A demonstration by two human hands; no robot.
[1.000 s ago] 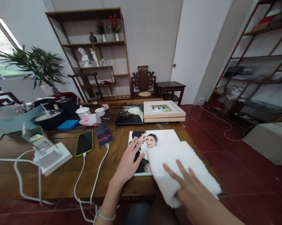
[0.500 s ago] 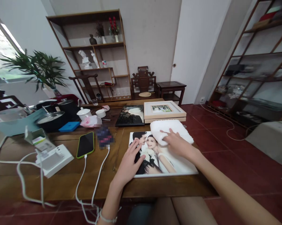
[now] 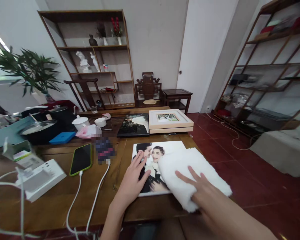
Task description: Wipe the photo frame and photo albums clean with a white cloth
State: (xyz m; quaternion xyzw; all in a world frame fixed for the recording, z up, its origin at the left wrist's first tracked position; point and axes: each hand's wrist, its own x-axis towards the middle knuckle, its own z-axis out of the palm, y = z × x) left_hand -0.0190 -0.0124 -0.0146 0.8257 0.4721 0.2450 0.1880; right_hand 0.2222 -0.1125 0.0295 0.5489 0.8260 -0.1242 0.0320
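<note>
A white photo panel (image 3: 151,168) with a couple's portrait lies flat at the table's front edge. My left hand (image 3: 130,179) rests on its left side, fingers stretched out and lying flat. Over the panel's right part spreads a fluffy white towel (image 3: 173,165), which hides that part and hangs past the panel's front right corner. My right hand (image 3: 202,186) presses on the towel and grips a fold of it, some fingers extended on top. The right thumb is hidden.
Behind the panel lie a dark picture (image 3: 135,125) and stacked light frames (image 3: 171,121). Leftward are a green-cased phone (image 3: 81,159) with a white cable (image 3: 98,191), an open white box (image 3: 45,178), a blue box (image 3: 62,137), a lidded white pot (image 3: 80,122) and dark pans (image 3: 41,130).
My right hand has drawn the towel from the panel's far right part toward me, to its near right corner. My left hand stays on the panel. The view has shifted slightly right.
</note>
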